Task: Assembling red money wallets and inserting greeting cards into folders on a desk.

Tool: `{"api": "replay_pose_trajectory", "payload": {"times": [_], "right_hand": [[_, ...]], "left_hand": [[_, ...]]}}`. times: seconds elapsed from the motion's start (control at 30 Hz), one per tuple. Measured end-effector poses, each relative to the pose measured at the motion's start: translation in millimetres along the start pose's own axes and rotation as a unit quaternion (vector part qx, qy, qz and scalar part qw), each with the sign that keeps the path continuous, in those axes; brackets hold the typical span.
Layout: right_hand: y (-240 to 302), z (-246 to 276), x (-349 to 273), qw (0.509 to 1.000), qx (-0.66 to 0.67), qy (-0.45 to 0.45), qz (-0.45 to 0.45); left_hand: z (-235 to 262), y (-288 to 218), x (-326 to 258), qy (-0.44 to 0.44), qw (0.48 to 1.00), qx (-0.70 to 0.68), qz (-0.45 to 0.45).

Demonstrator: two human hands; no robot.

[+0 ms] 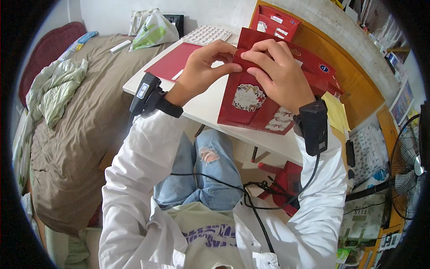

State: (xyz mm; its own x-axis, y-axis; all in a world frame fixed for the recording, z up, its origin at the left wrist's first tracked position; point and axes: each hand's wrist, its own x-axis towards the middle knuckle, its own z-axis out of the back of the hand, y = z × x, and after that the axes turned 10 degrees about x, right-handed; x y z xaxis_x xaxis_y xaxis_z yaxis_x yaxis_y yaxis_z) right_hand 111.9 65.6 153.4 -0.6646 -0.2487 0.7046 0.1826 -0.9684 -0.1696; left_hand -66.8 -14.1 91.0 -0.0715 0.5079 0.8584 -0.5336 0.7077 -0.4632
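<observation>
- Red card pack [257,117] is over the white bench [204,103], near its front edge; we can't tell if it lies flat or is tipped up.
- Left hand [207,67] and right hand [286,74]: each grip looks clamped, thumb to fingers, on a small red flap [244,63] at the pack's upper part. Fingers hide most of it.
- Tear risk: if our two grips pull apart unevenly, the flap could crease or rip, since it's thin and pinched over a small patch.
- Slip risk: only fingertips hold it, so a weak pinch could let the flap go.
- Slide risk: no hand seems to press the pack's lower part, so a tug toward us could drag it off the front edge.
- Decoration risk: the wreath cutout [247,97] sits just below our fingers; a dropped thumb could bend it.
- Snag risk: the right wrist module [313,127] is close by the pack's side, contact unclear, and its black cable [201,175] hangs across our lap; a sharp arm move could catch either.
</observation>
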Motion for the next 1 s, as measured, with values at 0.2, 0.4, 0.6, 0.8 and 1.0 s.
{"api": "replay_pose_trajectory", "payload": {"times": [0.2, 0.4, 0.6, 0.8, 1.0], "right_hand": [[2.0, -0.2, -3.0, 0.999, -0.023, -0.01, 0.028], [2.5, 1.4, -4.3, 0.998, -0.019, -0.022, 0.048], [3.9, -0.9, -6.7, 0.995, -0.029, -0.044, 0.083], [4.3, 0.0, -5.4, 0.997, -0.025, -0.034, 0.063], [5.2, 1.7, -6.0, 0.998, -0.005, -0.035, 0.042]], "left_hand": [[-1.4, -3.9, -3.2, -0.017, 1.0, 0.002, -0.02], [-9.5, -10.4, -7.2, -0.081, 0.992, -0.093, -0.003], [-7.7, -8.5, -8.6, -0.052, 0.995, 0.066, -0.047], [-6.1, -10.5, -4.6, -0.032, 0.996, 0.057, -0.062], [1.6, -12.7, 3.8, 0.031, 0.996, 0.049, -0.061]]}}
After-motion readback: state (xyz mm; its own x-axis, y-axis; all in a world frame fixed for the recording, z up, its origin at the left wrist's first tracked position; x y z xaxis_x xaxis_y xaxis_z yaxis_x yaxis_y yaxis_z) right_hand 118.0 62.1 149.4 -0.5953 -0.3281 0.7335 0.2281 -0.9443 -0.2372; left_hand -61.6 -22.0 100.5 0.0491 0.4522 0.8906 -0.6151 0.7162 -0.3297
